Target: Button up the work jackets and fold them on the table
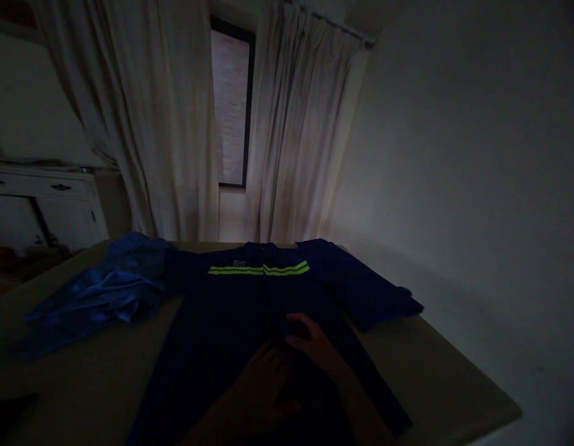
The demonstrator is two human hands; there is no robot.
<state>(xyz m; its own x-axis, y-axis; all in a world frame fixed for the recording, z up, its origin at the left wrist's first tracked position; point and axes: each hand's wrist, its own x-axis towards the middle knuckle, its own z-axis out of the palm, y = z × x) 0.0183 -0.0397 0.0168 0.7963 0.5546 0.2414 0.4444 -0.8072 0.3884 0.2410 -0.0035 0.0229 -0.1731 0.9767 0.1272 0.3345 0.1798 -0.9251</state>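
Note:
A dark navy work jacket (231,310) lies spread out front side up, its collar toward the far edge of the table. A yellow-green stripe (287,269) crosses its chest, with small pale lettering above the stripe on the left. My left hand (265,381) rests flat on the lower front of the jacket, thumb held away from the fingers. Just right of it, my right hand (314,344) touches the jacket near its centre front, with index finger and thumb curved and a gap between them. Its other fingers are hard to make out in the dim light.
The jacket lies on a pale-covered table (435,371). A crumpled lighter blue garment (114,288) lies at the left, beside the jacket's sleeve. Beyond stand curtains (175,124) and a window (231,105), with a white cabinet (59,198) at far left. A white wall (477,186) borders the right side.

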